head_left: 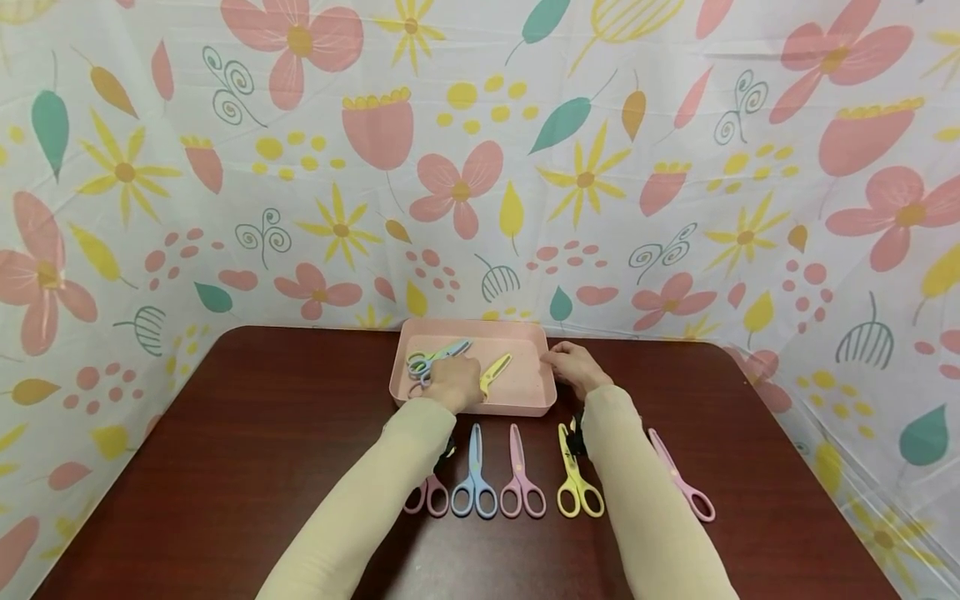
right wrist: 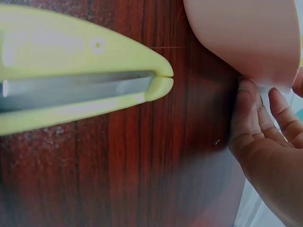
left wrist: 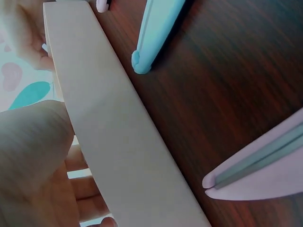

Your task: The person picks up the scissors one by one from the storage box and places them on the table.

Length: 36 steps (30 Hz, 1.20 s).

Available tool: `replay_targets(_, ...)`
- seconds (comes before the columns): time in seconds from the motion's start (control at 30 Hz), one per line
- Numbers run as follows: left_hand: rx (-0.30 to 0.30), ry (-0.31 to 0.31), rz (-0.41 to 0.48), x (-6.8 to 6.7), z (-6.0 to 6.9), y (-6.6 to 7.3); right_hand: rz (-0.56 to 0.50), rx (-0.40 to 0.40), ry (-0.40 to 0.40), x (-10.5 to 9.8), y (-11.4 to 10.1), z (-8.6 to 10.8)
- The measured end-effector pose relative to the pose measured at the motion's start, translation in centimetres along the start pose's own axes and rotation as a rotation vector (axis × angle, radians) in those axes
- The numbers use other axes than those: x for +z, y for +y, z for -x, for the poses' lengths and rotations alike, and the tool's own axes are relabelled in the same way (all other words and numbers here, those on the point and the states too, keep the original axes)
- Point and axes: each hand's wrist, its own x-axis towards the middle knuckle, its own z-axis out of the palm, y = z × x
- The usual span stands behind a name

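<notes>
A shallow pink tray [head_left: 480, 409] stands at the back of the table with several scissors inside, among them blue scissors [head_left: 420, 367] and yellow scissors [head_left: 495, 372]. My left hand [head_left: 454, 383] reaches over the tray's front wall, beside the yellow scissors. Its fingers [left wrist: 87, 189] show partly behind that wall; whether they grip anything is hidden. At the tray's right side, my right hand [head_left: 576, 367] holds the wall, its fingers [right wrist: 244, 106] against the outer corner.
In front of the tray lies a row of scissors: dark pink [head_left: 437, 497], blue [head_left: 476, 479], pink [head_left: 519, 479], yellow [head_left: 573, 483] and another pink pair [head_left: 686, 483], partly under my right sleeve. A flowered cloth [head_left: 457, 192] hangs behind the dark wooden table [head_left: 247, 433].
</notes>
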Motion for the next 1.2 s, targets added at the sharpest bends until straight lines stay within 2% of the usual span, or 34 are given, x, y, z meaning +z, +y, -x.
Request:
replay_targets(0.27,-0.034,-0.034,-0.044,0.2,-0.3,0.1,0.03,-0.001,0.013,0.6,0.0,0.1)
replay_targets(0.5,-0.037,0.0,-0.042,0.5,-0.7,-0.3,0.054,-0.011,-0.007,0.6,-0.3,0.0)
replay_targets(0.73,-0.009,0.03,-0.057,0.5,-0.9,-0.6,0.011,0.022,-0.037,0.0,-0.1,-0.4)
replay_targets(1.03,0.015,0.074,-0.026,-0.1,-0.1,-1.0,0.092,0.016,-0.005,0.4,-0.6,-0.2)
replay_targets(1.2,0.057,0.116,-0.022,-0.2,0.4,-1.5,0.157,0.025,-0.005,0.3,-0.6,-0.2)
